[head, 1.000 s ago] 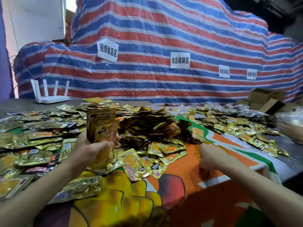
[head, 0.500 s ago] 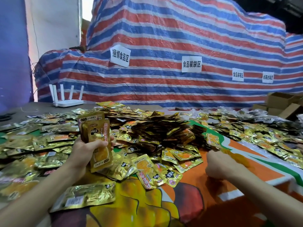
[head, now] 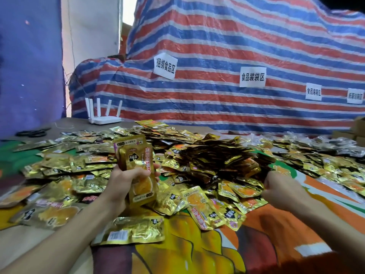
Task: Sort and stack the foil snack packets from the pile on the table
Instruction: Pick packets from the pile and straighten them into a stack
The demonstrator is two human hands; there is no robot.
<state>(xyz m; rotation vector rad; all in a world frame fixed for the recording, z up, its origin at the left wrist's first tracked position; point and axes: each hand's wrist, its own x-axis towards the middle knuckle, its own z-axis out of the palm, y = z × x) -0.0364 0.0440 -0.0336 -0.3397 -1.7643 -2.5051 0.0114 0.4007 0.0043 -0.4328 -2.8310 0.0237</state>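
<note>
Head view: vs a sec ago not much has moved on the table. The left hand [head: 126, 180] still grips the held stack [head: 136, 155] upright, same few gold packets, nothing added yet; the view itself swung left a bit. The right hand [head: 284, 190] stays low at the near-right edge of the pile [head: 217, 159], approx same spot by the dark mound. My read: one pick is in progress, no new packet has joined the stack, and the task is barely dented w/ most packets still loose

Left hand pose: forearm comes in from bottom left, thumb & fingers wrapped round the stack's middle, its top leaning a little left, held up over the loose packets. Right hand: back of hand to camera, fingers curled under, knuckles toward the pile; can't tell if they pinch a packet or nothing. Between the hands lie face-up packets [head: 199, 206] on the printed cloth [head: 197, 254]
</note>
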